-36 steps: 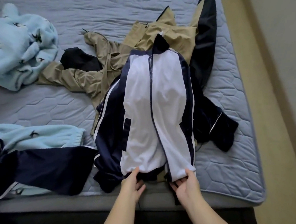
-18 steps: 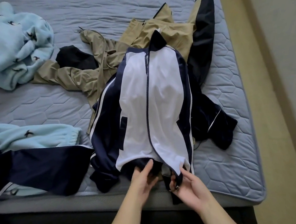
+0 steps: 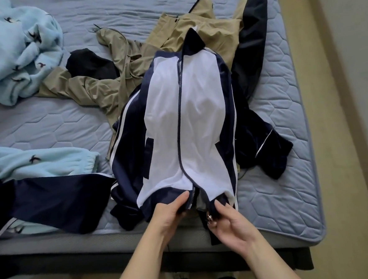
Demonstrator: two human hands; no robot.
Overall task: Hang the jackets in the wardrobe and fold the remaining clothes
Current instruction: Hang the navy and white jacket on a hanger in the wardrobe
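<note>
I'm working at the hem of the navy-and-white zip-front track jacket (image 3: 186, 121), which lies collar-away on the blue-grey quilted mattress (image 3: 47, 127) with its hem at the mattress's near edge. My left hand (image 3: 171, 214) pinches the left hem corner beside the toothed zip end (image 3: 190, 204), thumb on top. My right hand (image 3: 230, 223) pinches the other corner, where the small metal zip slider (image 3: 210, 217) hangs. The zip runs closed down the middle and parts just above the hem, so I judge the job is sorting this bottom end before hanging. To do it well I should bring both corners level, keep the slippery cloth taut, and seat the zip end squarely in the slider rather than force it. The white panels look smooth and thin and the navy sides have a slight sheen, so they will slide if I slacken. Further up the mattress a crumpled tan woven jacket (image 3: 101, 90) lies under the collar, and a fluffy pale-blue fleece (image 3: 16, 53) is bunched at the far left.
</note>
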